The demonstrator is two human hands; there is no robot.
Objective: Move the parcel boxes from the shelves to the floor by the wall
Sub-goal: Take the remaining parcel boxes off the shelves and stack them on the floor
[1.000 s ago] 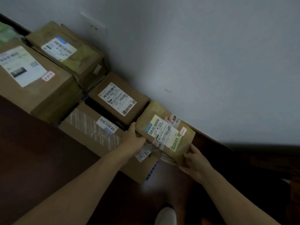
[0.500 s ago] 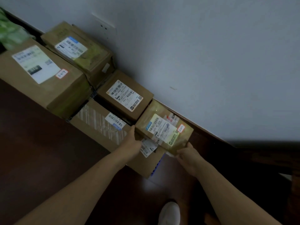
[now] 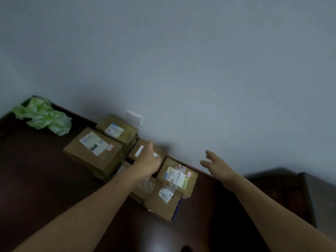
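Several brown parcel boxes sit on the dark floor against the grey wall. The small labelled box point(image 3: 177, 176) rests at the right end of the row, on top of a long flat box point(image 3: 161, 202). A large box point(image 3: 93, 150) and another box point(image 3: 116, 130) stand further left. My left hand point(image 3: 148, 160) hovers over the boxes just left of the small one, holding nothing. My right hand point(image 3: 216, 165) is lifted to the right of the small box, fingers spread, apart from it.
A crumpled green plastic bag point(image 3: 43, 116) lies on the floor at the far left by the wall. A white wall socket plate point(image 3: 134, 117) sits above the boxes. Dark furniture point(image 3: 316, 195) stands at the right edge.
Both hands have let go of the small labelled box, which now rests on the pile. The hands have lifted away and the view has pulled back and up.
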